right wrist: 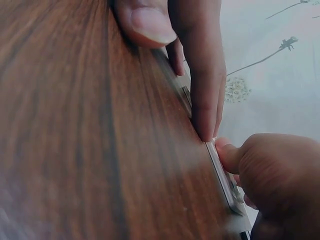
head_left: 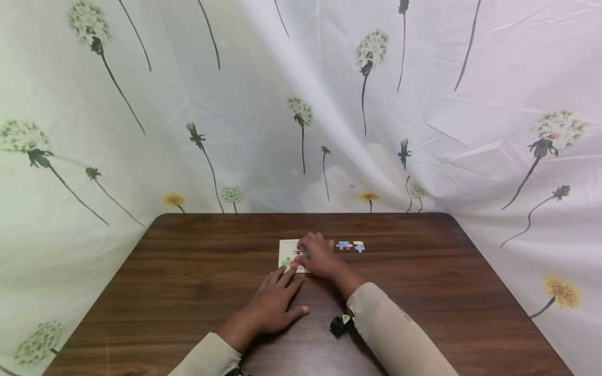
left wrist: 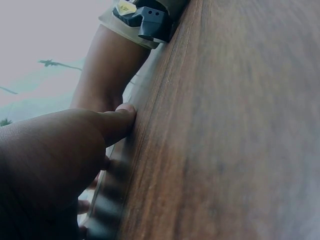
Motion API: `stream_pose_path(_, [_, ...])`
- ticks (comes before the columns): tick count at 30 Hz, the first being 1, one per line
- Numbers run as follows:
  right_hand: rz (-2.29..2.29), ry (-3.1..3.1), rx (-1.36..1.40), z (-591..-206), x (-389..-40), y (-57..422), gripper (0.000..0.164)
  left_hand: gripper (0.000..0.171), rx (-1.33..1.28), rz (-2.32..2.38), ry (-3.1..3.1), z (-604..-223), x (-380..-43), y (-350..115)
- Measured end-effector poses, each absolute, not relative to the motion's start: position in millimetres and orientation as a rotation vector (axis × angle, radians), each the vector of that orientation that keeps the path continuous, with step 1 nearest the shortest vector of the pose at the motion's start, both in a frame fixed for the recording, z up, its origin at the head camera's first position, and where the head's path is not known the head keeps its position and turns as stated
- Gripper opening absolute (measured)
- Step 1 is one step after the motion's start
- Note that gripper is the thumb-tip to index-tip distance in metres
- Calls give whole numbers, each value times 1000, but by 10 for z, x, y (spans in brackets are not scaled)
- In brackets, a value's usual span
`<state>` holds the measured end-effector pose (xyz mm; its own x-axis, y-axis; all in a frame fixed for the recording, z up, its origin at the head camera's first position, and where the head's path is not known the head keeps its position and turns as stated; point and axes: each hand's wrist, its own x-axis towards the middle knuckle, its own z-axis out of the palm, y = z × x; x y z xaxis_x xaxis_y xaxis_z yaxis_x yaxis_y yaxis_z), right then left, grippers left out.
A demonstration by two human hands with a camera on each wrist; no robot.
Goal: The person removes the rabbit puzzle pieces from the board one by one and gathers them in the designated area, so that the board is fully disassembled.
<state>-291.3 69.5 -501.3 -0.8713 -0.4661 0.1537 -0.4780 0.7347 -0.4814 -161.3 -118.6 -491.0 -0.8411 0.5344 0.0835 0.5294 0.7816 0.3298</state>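
A small white square puzzle board (head_left: 284,246) lies flat on the table, with colourful pieces inside its frame. My right hand (head_left: 320,256) reaches over the board's right side. Its thumb and curled fingers pinch a puzzle piece (head_left: 299,251) with a printed cartoon picture, partly hidden by the hand. At the near edge of the board, my left hand (head_left: 275,303) rests palm down with straight fingers, the fingertips on the frame. In the right wrist view, the thumb of the right hand (right wrist: 277,170) is close to the left hand's fingertips at the board's thin edge (right wrist: 222,177).
Two loose puzzle pieces, a blue and pink one (head_left: 344,245) and a blue and cream one (head_left: 359,246), lie right of the board. The brown wooden table (head_left: 188,292) ends at a flower-printed white curtain (head_left: 254,136). A black wrist camera (head_left: 339,325) sits at the right sleeve.
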Motion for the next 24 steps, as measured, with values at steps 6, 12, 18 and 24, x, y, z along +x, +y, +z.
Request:
stream_pose_path(6, [858, -2910, 765, -4989, -2892, 682, 29, 75, 899, 548, 2965, -4923, -1609, -1191])
stream_pose_path(12, [890, -2895, 754, -4974, -2865, 674, 29, 74, 891, 549, 2953, -4909, -1615, -1188])
stream_pose_path(18, [849, -2916, 734, -4973, -2863, 661, 31, 74, 866, 525, 2942, -4895, -1614, -1184])
stream_pose_path(24, [831, -2899, 745, -4972, -2856, 656, 30, 75, 859, 532, 2939, -4891, -1601, -1186])
